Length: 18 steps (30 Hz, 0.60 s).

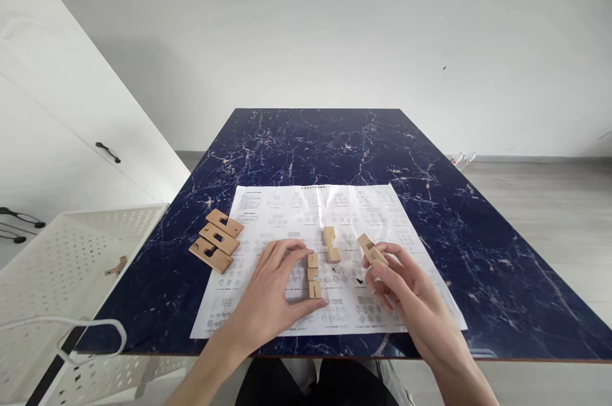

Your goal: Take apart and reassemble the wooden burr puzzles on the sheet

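My left hand rests on the printed sheet, its fingers and thumb spanning the two ends of a notched wooden puzzle block that lies upright in view on the paper. Between thumb and fingertips of my right hand is another notched wooden block, tilted and held just above the sheet, with a mark on its face too small to read. A third notched block lies on the paper between both hands, touched by neither.
Flat wooden pieces with cut-outs overlap at the sheet's left edge. Everything lies on a dark blue marbled table. A white perforated basket with a small wooden piece stands left, beside a white cabinet.
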Each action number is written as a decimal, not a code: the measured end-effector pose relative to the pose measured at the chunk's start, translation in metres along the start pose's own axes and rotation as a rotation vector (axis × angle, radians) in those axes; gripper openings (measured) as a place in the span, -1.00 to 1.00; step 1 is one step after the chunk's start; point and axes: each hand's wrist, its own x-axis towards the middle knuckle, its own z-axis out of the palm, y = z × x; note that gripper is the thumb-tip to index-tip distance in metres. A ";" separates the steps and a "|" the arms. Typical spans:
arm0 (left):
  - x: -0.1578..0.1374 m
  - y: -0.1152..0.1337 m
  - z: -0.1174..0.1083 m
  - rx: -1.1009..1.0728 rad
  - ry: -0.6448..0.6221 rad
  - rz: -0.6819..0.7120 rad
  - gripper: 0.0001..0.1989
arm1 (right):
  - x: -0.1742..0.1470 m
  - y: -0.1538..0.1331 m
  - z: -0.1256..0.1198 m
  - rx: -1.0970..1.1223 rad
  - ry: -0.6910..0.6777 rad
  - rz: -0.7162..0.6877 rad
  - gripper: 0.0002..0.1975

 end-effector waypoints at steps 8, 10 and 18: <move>-0.008 -0.001 -0.001 -0.027 0.087 0.006 -0.37 | -0.008 0.011 0.004 -0.052 -0.032 -0.073 -0.69; -0.010 -0.002 0.001 -0.020 0.110 0.004 -0.35 | -0.009 0.014 0.006 -0.092 -0.044 -0.092 -0.68; -0.013 -0.004 0.004 -0.005 0.132 -0.002 -0.32 | -0.011 0.028 0.002 -0.169 0.038 -0.125 -0.61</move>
